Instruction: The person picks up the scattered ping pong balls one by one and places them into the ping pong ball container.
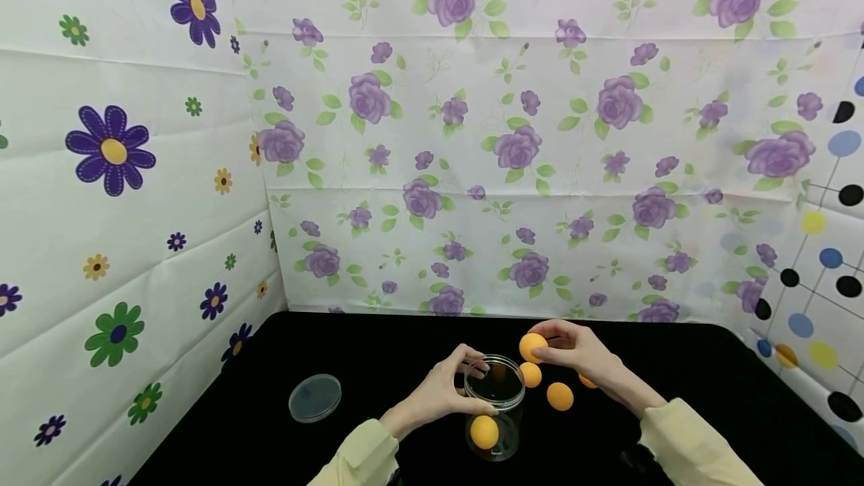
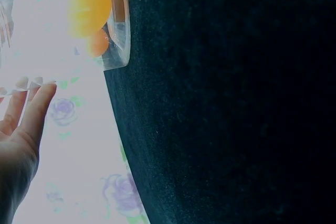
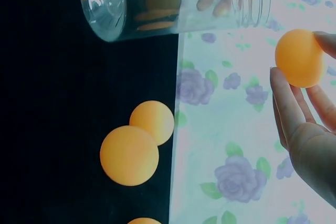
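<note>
My left hand [image 1: 448,388] holds a clear jar [image 1: 509,426] near its rim, thumb on the near side and fingers on the far side. The jar stands upright with its mouth uncovered, and an orange ping-pong ball [image 1: 484,432] shows low down through its wall, also in the left wrist view. Up beside the jar's mouth, on the right, my right hand [image 1: 574,347] pinches another ping-pong ball [image 3: 299,59] between thumb and fingertips. Below that hand, loose ping-pong balls [image 1: 559,397] lie on the table, one of them partly hidden by the hand.
A round translucent lid [image 1: 315,398] lies on the black tabletop [image 1: 243,441], left of the jar. Flower-patterned sheets [image 1: 472,171] hang behind and to the left, and a dotted sheet [image 1: 810,283] hangs on the right.
</note>
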Demonstrator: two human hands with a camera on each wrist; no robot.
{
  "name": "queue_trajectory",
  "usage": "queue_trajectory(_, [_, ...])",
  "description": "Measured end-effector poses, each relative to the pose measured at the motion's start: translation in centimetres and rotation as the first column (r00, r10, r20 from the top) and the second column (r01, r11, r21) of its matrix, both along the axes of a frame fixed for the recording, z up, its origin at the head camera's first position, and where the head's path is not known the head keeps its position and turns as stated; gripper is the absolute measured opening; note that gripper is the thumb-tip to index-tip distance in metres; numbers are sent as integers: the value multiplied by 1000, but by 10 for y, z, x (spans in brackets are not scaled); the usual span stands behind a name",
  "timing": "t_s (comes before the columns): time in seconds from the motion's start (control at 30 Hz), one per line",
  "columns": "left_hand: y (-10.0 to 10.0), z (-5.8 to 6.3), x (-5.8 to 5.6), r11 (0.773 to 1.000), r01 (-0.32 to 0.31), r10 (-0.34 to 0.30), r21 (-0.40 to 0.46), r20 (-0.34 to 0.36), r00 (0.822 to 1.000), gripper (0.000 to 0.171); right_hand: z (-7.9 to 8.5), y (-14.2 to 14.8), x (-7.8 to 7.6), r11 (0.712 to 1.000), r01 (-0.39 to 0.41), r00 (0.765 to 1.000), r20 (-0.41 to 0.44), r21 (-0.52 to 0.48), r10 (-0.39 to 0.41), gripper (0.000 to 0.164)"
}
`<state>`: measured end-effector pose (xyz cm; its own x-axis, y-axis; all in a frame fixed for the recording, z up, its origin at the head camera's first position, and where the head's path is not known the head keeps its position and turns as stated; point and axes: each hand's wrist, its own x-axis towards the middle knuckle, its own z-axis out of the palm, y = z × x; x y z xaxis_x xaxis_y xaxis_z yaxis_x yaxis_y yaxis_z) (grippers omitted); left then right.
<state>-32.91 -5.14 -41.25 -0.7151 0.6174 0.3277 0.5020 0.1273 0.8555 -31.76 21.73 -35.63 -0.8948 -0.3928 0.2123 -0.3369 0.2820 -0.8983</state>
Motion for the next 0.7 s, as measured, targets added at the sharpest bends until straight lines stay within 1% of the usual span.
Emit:
queue_trajectory(0.03, [0,0,0,1000,0,0,0,0,1000,58,-3,0,-3,1000,-2,1000,-4,-9,2,41])
queue_trajectory(0.2, [0,0,0,1000,-1,1,-3,8,1000,58,-3,-7,-3,997,-47,998,-54,-53,44,38])
queue_trajectory(0.27, [0,0,0,1000,-2,2,-5,9,1000,57,-2,-9,-2,997,-52,997,-53,-56,49,38])
queue_trajectory(0.47, [0,0,0,1000,0,0,-1,-3,1000,57,0,-13,2,998,-39,999,-15,-44,38,38])
queue_trajectory(0.7, [0,0,1,1000,2,-2,-1,15,1000,56,-1,-16,2,999,-45,999,-13,-30,45,38])
